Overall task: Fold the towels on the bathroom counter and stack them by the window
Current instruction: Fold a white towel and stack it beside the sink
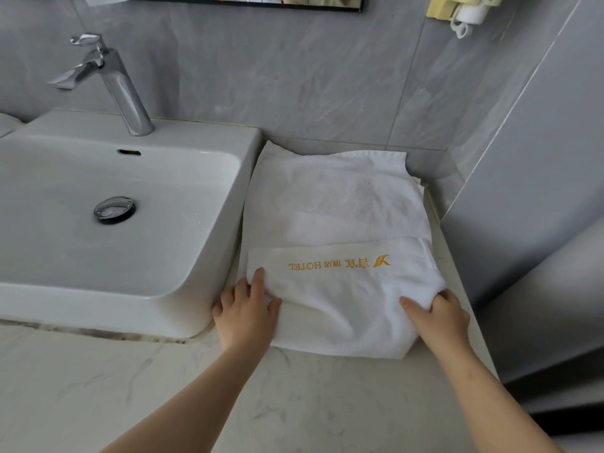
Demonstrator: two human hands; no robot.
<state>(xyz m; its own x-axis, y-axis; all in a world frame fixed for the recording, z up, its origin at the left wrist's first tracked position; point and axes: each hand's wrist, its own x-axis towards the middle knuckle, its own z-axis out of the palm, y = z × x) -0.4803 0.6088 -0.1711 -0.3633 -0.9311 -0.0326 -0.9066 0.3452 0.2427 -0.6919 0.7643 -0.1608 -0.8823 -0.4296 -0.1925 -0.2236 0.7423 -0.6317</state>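
- Towel (340,217): white, lies on the desk (157,387) just right of the sink (228,142), its left edge right along the basin wall. The far end reaches almost to the back wall.
- Gold logo (340,263) faces up on the near band and reads upside down from our side. We'd say that's so it ends up on the outside once folded.
- Left hand (246,308): laid on the near-left edge, index and thumb on the cloth, fingers fairly straight. Looks like it's pressing down to pin that side, not clutching.
- Right hand (438,313): thumb on top, other fingers curled into the near-right corner, so it's pinching the towel there. Prob. so that corner can be lifted or pulled taut.
- Both hands sit at the near end w/ the cloth bunched up btw. them, so we judge a fold is being made or squared off.
- More white edges stick out at the back, under the top layer. Can't tell if that's a 2nd towel or the same one.
- No window in view, so the stacking isn't done yet.
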